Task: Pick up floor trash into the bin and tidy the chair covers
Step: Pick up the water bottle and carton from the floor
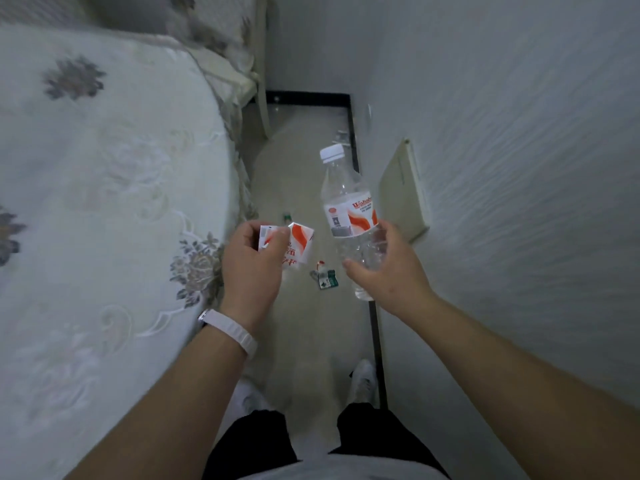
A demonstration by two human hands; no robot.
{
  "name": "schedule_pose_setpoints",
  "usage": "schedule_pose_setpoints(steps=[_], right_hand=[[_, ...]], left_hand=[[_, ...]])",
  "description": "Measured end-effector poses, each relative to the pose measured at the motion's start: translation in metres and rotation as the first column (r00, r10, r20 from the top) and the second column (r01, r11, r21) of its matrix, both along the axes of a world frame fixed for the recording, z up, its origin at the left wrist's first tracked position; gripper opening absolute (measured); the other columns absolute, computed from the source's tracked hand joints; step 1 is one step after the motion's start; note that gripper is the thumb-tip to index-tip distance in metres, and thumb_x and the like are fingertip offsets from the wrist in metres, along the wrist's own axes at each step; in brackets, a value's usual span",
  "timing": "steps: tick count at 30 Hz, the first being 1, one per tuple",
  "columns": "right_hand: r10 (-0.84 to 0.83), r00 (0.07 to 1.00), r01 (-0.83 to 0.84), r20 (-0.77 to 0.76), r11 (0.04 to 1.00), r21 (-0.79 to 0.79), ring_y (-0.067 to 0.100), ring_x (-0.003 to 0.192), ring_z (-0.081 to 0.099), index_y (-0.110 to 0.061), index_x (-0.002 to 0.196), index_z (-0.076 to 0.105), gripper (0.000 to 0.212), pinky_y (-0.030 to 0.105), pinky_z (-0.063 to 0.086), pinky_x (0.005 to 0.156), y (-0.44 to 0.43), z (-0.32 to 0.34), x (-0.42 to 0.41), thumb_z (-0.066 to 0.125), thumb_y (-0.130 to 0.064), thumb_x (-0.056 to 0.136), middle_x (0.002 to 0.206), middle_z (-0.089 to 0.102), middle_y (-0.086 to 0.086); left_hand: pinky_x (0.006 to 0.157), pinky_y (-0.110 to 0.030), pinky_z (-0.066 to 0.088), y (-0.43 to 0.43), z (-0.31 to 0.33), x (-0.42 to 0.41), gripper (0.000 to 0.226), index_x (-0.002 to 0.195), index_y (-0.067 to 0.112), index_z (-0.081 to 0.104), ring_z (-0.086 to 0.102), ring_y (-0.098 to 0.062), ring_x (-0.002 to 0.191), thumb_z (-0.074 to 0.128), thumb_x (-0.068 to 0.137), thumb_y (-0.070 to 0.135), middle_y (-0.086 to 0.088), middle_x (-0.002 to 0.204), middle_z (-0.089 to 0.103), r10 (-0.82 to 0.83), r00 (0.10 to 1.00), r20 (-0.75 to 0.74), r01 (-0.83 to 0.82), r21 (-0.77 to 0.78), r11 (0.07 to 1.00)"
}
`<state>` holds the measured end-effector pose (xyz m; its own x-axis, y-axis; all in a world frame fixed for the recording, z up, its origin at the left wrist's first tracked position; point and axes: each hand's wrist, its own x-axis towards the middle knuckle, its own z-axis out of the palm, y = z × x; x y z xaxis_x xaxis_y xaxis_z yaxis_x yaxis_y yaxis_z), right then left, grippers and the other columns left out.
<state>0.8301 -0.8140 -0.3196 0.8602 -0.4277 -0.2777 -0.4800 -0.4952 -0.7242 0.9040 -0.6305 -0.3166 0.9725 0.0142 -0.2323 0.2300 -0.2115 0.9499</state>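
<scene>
My left hand (251, 268) is shut on a crumpled white-and-orange paper wrapper (298, 247), held above the floor. My right hand (384, 271) grips the lower part of an empty clear plastic bottle (348, 202) with a white cap and an orange-and-white label, tilted with the cap pointing away. On the beige floor below, between the two hands, lies a small green-and-white scrap of packaging (323, 276). A small green item (286, 216) lies further along the floor. No bin is in view.
A round table under a white floral cloth (104, 168) fills the left side. A covered chair (221, 39) stands beyond it, its leg on the floor. A white wall (502, 133) with a cream panel (403, 192) closes the right. The floor strip between is narrow.
</scene>
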Motion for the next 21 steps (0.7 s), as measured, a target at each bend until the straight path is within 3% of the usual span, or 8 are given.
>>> schedule_pose_setpoints(steps=[2, 7, 13, 18, 21], right_hand=[[0.016, 1.000, -0.016, 0.025, 1.000, 0.004, -0.013, 0.090, 0.047, -0.036, 0.123, 0.038, 0.061, 0.008, 0.035, 0.068, 0.019, 0.022, 0.004, 0.080, -0.036, 0.078, 0.104, 0.047, -0.025], [0.065, 0.996, -0.065, 0.068, 0.998, -0.012, -0.008, 0.089, 0.053, -0.036, 0.118, 0.042, 0.055, 0.012, 0.039, 0.069, 0.066, 0.056, 0.019, 0.079, -0.037, 0.078, 0.104, 0.052, -0.022], [0.164, 0.981, -0.163, 0.100, 0.986, -0.023, -0.004, 0.092, 0.054, -0.037, 0.112, 0.042, 0.049, 0.015, 0.043, 0.074, 0.117, 0.084, 0.037, 0.079, -0.035, 0.078, 0.103, 0.053, -0.019], [0.284, 0.949, -0.273, 0.137, 0.958, -0.091, -0.002, 0.088, 0.053, -0.033, 0.105, 0.045, 0.044, 0.016, 0.042, 0.069, 0.142, 0.096, 0.061, 0.079, -0.038, 0.077, 0.098, 0.052, -0.019], [0.381, 0.916, -0.378, 0.128, 0.924, -0.051, 0.000, 0.088, 0.055, -0.030, 0.113, 0.046, 0.047, 0.013, 0.040, 0.066, 0.150, 0.095, 0.083, 0.078, -0.037, 0.079, 0.101, 0.053, -0.017]], left_hand=[[0.057, -0.020, 0.052, 0.020, 0.016, 0.005, 0.007, 0.086, 0.018, 0.064, 0.063, -0.006, 0.068, 0.068, 0.091, 0.021, 0.004, 0.080, 0.066, 0.020, 1.000, 0.002, -0.020, -0.027, 0.999], [0.068, -0.038, 0.057, 0.077, 0.044, 0.022, 0.007, 0.087, 0.017, 0.065, 0.067, -0.020, 0.080, 0.068, 0.090, 0.023, -0.001, 0.085, 0.068, 0.038, 0.998, 0.049, -0.037, -0.014, 0.999], [0.062, -0.031, 0.049, 0.148, 0.066, 0.042, 0.008, 0.084, 0.019, 0.065, 0.062, -0.012, 0.071, 0.070, 0.089, 0.023, 0.002, 0.081, 0.066, 0.152, 0.979, 0.133, -0.150, -0.020, 0.988], [0.059, -0.021, 0.044, 0.179, 0.074, 0.042, 0.008, 0.083, 0.023, 0.063, 0.058, 0.003, 0.063, 0.068, 0.090, 0.022, 0.007, 0.079, 0.064, 0.229, 0.961, 0.153, -0.230, -0.012, 0.973], [0.060, -0.024, 0.044, 0.191, 0.077, 0.039, 0.007, 0.085, 0.021, 0.064, 0.057, 0.003, 0.063, 0.068, 0.090, 0.023, 0.006, 0.080, 0.064, 0.296, 0.945, 0.143, -0.300, 0.005, 0.954]])
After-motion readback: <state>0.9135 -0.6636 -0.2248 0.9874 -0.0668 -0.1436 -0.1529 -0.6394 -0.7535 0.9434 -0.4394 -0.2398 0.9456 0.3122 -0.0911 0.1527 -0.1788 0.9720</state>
